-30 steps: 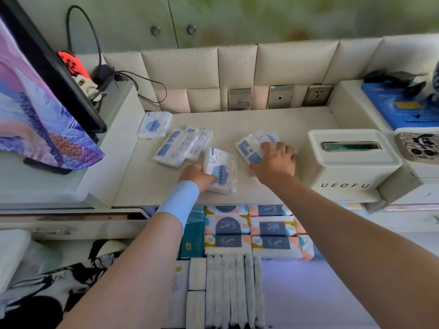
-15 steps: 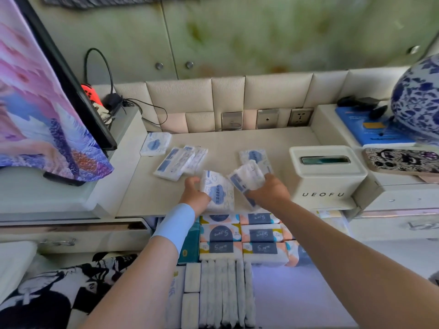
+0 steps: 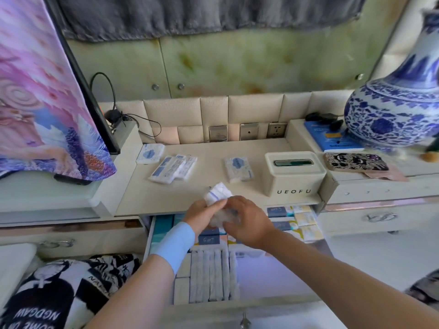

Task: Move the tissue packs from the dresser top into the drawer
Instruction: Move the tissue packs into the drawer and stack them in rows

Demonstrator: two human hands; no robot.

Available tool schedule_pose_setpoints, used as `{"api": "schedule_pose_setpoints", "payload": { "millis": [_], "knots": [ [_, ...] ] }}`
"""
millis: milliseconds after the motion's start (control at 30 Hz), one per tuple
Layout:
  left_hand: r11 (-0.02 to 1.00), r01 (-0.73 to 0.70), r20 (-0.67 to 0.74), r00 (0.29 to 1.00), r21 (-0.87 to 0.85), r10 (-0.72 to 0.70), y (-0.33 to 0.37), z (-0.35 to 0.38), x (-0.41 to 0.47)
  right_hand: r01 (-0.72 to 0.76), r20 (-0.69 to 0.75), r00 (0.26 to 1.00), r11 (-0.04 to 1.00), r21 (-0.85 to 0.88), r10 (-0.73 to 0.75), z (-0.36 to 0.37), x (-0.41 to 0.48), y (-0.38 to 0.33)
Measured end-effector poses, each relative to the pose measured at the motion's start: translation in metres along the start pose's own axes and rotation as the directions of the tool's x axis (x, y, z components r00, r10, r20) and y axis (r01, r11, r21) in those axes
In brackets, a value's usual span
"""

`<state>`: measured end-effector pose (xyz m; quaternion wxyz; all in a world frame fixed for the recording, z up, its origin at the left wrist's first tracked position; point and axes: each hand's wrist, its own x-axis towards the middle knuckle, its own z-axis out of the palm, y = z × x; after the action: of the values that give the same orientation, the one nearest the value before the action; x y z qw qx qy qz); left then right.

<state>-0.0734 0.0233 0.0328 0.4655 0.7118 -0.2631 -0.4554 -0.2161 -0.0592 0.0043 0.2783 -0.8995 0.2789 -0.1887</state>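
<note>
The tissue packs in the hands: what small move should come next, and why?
Probably lower the tissue packs into the drawer. The left hand and right hand grip them just above the open drawer, and the right part of its floor is bare.

Pretty simple getup: a snug, plain light-blue wristband wraps the wrist behind the left hand; the right hand and both forearms are bare.

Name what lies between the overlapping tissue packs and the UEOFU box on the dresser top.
Head view: a single tissue pack, lying flat, apart from both; otherwise bare dresser top.
</note>
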Motion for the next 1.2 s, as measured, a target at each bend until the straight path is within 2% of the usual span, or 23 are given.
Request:
{"api": "schedule_pose_setpoints", "payload": {
  "millis": [67, 100, 167, 200, 267, 300, 333, 467, 567, 633, 700, 767, 833, 900, 1033, 1100, 1200],
  "knots": [
    [0.999, -0.009, -0.076, 0.997, 0.039, 0.012, -0.005, 0.001, -0.004, -0.227, -0.022, 0.969, 0.923, 0.311, 0.246, -0.013, -0.006, -0.006],
    [1.0, 0.003, -0.071, 0.997, 0.022, -0.001, -0.007, 0.001, -0.006, -0.34, -0.041, 0.923, 0.861, 0.377, 0.383, -0.017, -0.006, -0.004],
    [0.997, 0.056, 0.03, 0.998, -0.059, -0.054, -0.006, 0.003, -0.013, -0.536, -0.016, 0.801, 0.729, 0.425, 0.598, -0.022, -0.008, 0.005],
    [0.993, 0.087, 0.089, 0.993, -0.085, -0.079, -0.007, 0.005, -0.015, -0.623, 0.078, 0.721, 0.596, 0.506, 0.688, -0.025, -0.009, 0.01],
    [0.988, 0.122, 0.168, 0.98, -0.092, -0.106, -0.011, 0.009, -0.018, -0.704, 0.382, 0.596, 0.23, 0.672, 0.706, -0.027, -0.015, 0.018],
    [0.987, 0.134, 0.184, 0.976, -0.085, -0.116, -0.014, 0.011, -0.019, -0.713, 0.485, 0.565, 0.099, 0.695, 0.668, -0.03, -0.022, 0.018],
    [0.987, 0.143, 0.19, 0.974, -0.078, -0.126, -0.017, 0.013, -0.021, -0.709, 0.529, 0.564, 0.044, 0.704, 0.634, -0.032, -0.028, 0.019],
    [0.978, 0.188, 0.186, 0.968, -0.094, -0.169, -0.024, 0.015, -0.023, -0.723, 0.532, 0.569, 0.073, 0.687, 0.627, -0.028, -0.04, 0.032],
    [0.973, 0.204, 0.084, 0.977, -0.112, -0.195, -0.024, 0.008, -0.016, -0.775, 0.45, 0.557, 0.243, 0.583, 0.698, -0.026, -0.045, 0.043],
    [0.966, 0.229, 0.0, 0.973, -0.123, -0.23, -0.025, 0.0, -0.009, -0.799, 0.443, 0.556, 0.306, 0.517, 0.703, -0.025, -0.049, 0.05],
    [0.956, 0.259, -0.046, 0.962, -0.137, -0.268, -0.027, -0.003, -0.003, -0.81, 0.425, 0.583, 0.45, 0.377, 0.693, -0.025, -0.053, 0.052],
    [0.935, 0.294, -0.053, 0.949, -0.198, -0.31, -0.029, -0.002, -0.002, -0.761, 0.386, 0.627, 0.639, 0.114, 0.677, -0.022, -0.055, 0.051],
    [0.907, 0.335, -0.008, 0.937, -0.254, -0.348, -0.032, 0.001, -0.002, -0.685, 0.382, 0.65, 0.724, -0.08, 0.657, -0.014, -0.057, 0.048],
    [0.92, 0.332, 0.056, 0.943, -0.21, -0.327, -0.039, 0.004, 0.002, -0.649, 0.441, 0.629, 0.745, -0.157, 0.641, -0.003, -0.059, 0.049],
    [0.959, 0.283, 0.106, 0.954, -0.012, -0.28, -0.052, 0.009, 0.008, -0.537, 0.565, 0.564, 0.787, -0.303, 0.602, 0.019, -0.058, 0.047],
    [0.963, 0.243, 0.085, 0.964, 0.115, -0.253, -0.056, 0.011, 0.007, -0.591, 0.511, 0.583, 0.761, -0.268, 0.632, 0.028, -0.055, 0.05],
    [0.932, 0.144, -0.029, 0.989, 0.332, -0.143, -0.061, 0.006, 0.014, -0.67, 0.326, 0.651, 0.721, -0.177, 0.686, 0.023, -0.04, 0.057]
  ]
}}
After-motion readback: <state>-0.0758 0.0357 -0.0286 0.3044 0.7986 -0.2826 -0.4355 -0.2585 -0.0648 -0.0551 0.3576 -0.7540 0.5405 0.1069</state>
